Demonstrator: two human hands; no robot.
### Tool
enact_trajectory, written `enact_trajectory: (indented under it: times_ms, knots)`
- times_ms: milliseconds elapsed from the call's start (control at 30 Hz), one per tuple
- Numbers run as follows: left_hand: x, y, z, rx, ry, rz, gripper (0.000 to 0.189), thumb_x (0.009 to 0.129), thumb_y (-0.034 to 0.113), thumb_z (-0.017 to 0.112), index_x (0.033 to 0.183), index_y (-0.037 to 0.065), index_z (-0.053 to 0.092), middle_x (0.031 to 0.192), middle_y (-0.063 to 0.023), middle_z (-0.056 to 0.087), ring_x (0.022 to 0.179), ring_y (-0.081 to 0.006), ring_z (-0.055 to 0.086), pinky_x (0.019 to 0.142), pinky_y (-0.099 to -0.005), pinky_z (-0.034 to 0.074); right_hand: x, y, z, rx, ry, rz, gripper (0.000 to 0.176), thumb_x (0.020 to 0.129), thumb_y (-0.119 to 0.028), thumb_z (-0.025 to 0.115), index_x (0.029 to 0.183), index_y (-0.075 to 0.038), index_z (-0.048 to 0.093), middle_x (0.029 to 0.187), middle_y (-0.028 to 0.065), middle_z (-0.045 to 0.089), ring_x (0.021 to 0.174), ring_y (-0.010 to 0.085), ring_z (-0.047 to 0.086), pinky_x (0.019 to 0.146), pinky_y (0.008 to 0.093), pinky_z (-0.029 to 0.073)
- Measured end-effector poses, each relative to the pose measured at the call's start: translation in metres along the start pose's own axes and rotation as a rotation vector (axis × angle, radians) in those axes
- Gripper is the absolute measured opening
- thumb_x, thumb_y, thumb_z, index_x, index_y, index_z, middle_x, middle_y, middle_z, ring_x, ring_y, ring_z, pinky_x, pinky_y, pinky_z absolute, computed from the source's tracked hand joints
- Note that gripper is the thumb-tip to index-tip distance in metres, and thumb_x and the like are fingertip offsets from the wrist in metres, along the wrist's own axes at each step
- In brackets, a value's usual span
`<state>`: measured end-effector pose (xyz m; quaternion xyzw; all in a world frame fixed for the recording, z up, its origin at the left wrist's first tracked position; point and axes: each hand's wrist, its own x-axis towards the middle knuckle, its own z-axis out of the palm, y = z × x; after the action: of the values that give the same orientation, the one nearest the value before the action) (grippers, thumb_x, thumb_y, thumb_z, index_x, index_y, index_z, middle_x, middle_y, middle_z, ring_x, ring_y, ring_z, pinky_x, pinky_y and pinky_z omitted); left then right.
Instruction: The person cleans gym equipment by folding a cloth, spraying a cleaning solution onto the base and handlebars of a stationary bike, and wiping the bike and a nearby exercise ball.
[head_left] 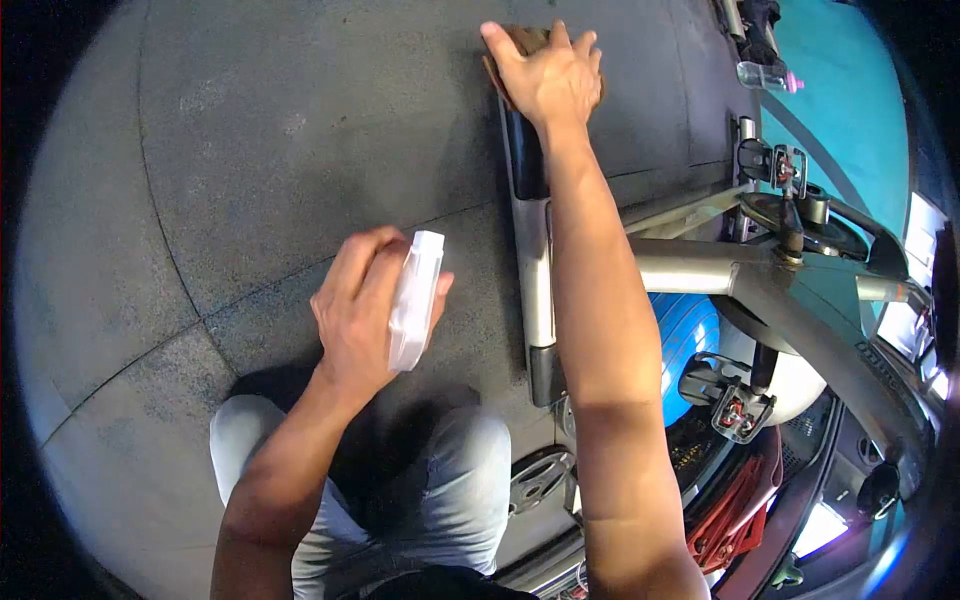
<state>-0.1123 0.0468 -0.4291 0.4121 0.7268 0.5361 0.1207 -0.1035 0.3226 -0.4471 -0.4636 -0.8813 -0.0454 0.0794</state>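
White plastic shows in your left hand [350, 315], its fingers closed around the bottle [415, 300], seemingly to keep it clear of the metal bar [537, 270]. Rightward, your right hand [560, 80], fingers curled, holds a brown cloth [530, 40] over the bar's far end, probably for firm contact.
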Motion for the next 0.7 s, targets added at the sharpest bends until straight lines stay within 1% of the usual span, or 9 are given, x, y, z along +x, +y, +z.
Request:
enact_trajectory:
  times_ms: [67,167,267,400,467,500,600,633,700]
  knots:
    - [-0.001,-0.003,-0.003,-0.006,-0.001,0.016,0.026,0.081,0.016,0.074,0.094,-0.004,0.062,0.097,-0.0201,0.061,0.076,-0.0344,0.063,0.065,-0.0381,0.051,-0.025,0.014,-0.004,0.094,-0.023,-0.002,0.088,0.085,-0.06,0.058,0.142,0.004,0.041,0.145,0.0383,0.031,0.135,0.0493,0.034,0.109,0.051,0.034]
    - [0.001,0.0,-0.001,-0.016,0.005,0.014,0.027,0.081,0.016,0.075,0.094,-0.004,0.062,0.097,-0.0192,0.061,0.077,-0.0345,0.064,0.066,-0.0385,0.052,-0.075,0.044,-0.011,0.212,0.026,-0.157,0.076,0.088,-0.035,0.065,0.146,0.004,0.033,0.146,0.0381,0.03,0.135,0.0506,0.034,0.109,0.0518,0.034]
    - [-0.002,0.006,0.003,-0.009,0.002,0.042,0.028,0.08,0.017,0.076,0.094,-0.003,0.062,0.097,-0.0181,0.061,0.078,-0.0345,0.064,0.067,-0.0389,0.053,-0.127,0.064,-0.032,0.132,-0.092,-0.204,0.087,0.078,-0.018,0.073,0.148,0.002,0.027,0.149,0.0357,0.026,0.136,0.0503,0.031,0.112,0.0514,0.029]
    - [-0.003,0.006,0.0,0.014,-0.023,0.061,0.03,0.078,0.018,0.077,0.095,-0.002,0.062,0.099,-0.0168,0.061,0.08,-0.0342,0.065,0.069,-0.0394,0.054,-0.183,0.067,-0.049,0.099,-0.099,-0.138,0.093,0.071,-0.009,0.076,0.148,0.003,0.026,0.151,0.0338,0.024,0.138,0.0503,0.026,0.114,0.053,0.024]
    - [-0.004,0.005,0.0,0.018,0.001,0.042,0.031,0.077,0.018,0.078,0.096,-0.001,0.062,0.099,-0.0165,0.061,0.08,-0.034,0.065,0.069,-0.0394,0.054,-0.196,0.063,-0.047,0.085,-0.077,-0.054,0.091,0.073,-0.011,0.075,0.148,0.003,0.026,0.151,0.0327,0.025,0.138,0.0505,0.026,0.114,0.0534,0.023]
    - [-0.004,0.005,0.002,0.013,-0.015,0.031,0.032,0.076,0.018,0.079,0.095,-0.001,0.062,0.099,-0.0159,0.061,0.081,-0.0336,0.065,0.069,-0.0397,0.054,-0.194,0.063,-0.033,0.085,0.013,-0.006,0.079,0.084,-0.025,0.068,0.148,0.002,0.029,0.151,0.0317,0.027,0.138,0.049,0.028,0.113,0.0544,0.023]
    - [-0.003,0.01,0.007,0.057,-0.06,0.01,0.033,0.071,0.021,0.082,0.092,0.004,0.063,0.099,-0.0116,0.061,0.085,-0.0312,0.063,0.072,-0.04,0.053,-0.144,0.032,-0.018,-0.07,-0.004,0.205,0.07,0.094,-0.041,0.054,0.146,0.001,0.034,0.15,0.0311,0.029,0.137,0.0475,0.031,0.112,0.0556,0.024]
    - [-0.003,0.011,0.008,0.061,-0.074,0.02,0.033,0.071,0.021,0.082,0.092,0.004,0.063,0.099,-0.011,0.061,0.085,-0.0306,0.063,0.071,-0.0397,0.053,-0.123,0.027,-0.014,-0.069,0.03,0.156,0.068,0.097,-0.048,0.045,0.144,0.001,0.038,0.149,0.0305,0.033,0.135,0.0463,0.034,0.111,0.0563,0.026]
    - [-0.007,0.01,0.011,0.065,-0.114,0.023,0.032,0.07,0.021,0.082,0.09,0.004,0.064,0.098,-0.0097,0.061,0.084,-0.0293,0.063,0.07,-0.0394,0.053,-0.084,0.021,-0.006,-0.012,0.057,0.083,0.067,0.097,-0.047,0.046,0.144,0.0,0.039,0.147,0.0292,0.036,0.133,0.0448,0.038,0.109,0.0556,0.03]
